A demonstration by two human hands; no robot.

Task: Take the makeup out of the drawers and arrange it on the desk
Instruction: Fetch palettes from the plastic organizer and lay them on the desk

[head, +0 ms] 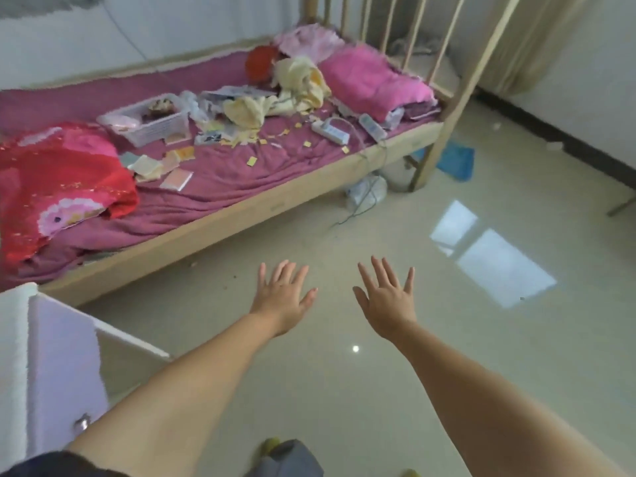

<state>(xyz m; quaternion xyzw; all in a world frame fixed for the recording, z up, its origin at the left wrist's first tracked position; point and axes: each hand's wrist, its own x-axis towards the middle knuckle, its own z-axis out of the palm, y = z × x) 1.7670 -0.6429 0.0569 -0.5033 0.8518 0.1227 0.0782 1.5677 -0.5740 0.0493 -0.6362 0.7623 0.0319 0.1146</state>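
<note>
No makeup shows anywhere here; the nearest task thing is the white drawer unit [65,366] at the lower left edge, its front carrying a small metal knob [82,424]. Its tall face stands upright, the long axis running vertically, and the knobbed front faces toward the right of the view. It lies left of and behind both hands, close beside the left forearm. The left hand [284,297] is the nearer one; the right hand [387,301] sits well apart from it. Both are spread flat over the pale floor [430,373], fingers straight, grasping nothing (the desk is out of sight). My guess: the left hand must swing back leftward to the knob.
</note>
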